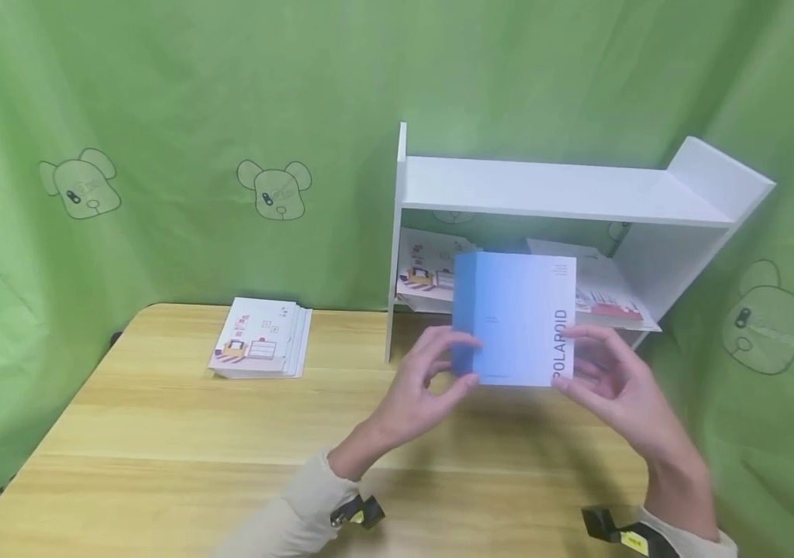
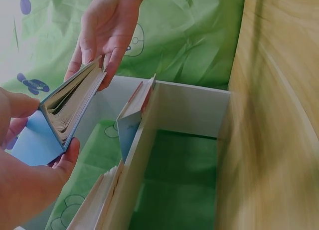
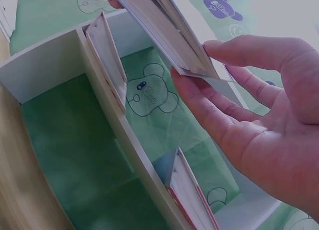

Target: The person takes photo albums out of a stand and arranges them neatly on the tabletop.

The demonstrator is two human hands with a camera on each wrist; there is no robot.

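In the head view, holds a blue book (image 1: pixel 523 310) between left grip (image 1: pixel 411 387) and right grip (image 1: pixel 637 399), with fingers and thumbs pinching from either side. Bears the word POLAROID along the edge nearest the right grip and a darker blue strip nearest the left grip. Is raised over the worktop (image 1: pixel 264 434), in front of a white shelf (image 1: pixel 529 186) beyond both grips. Shows a left shelved book (image 1: pixel 428 263) and a right shelved book (image 1: pixel 623 291) past the two grips, both partly hidden. Shows also an illustrated stack (image 1: pixel 260 337) on the worktop, well to the left of the left grip, and a green curtain (image 1: pixel 181 85) behind everything. Wears a black device (image 1: pixel 372 512) on the left wrist, just below that grip.

In the left wrist view, grasps the near end of the book with the left grip, thumb on one cover and fingers on the other. Shows slightly fanned pages between the two grips, with the shelf to the right.

In the right wrist view, pinches the opposite end with the right grip, thumb and forefinger against opposite covers. Shows both shelved books left of that grip.
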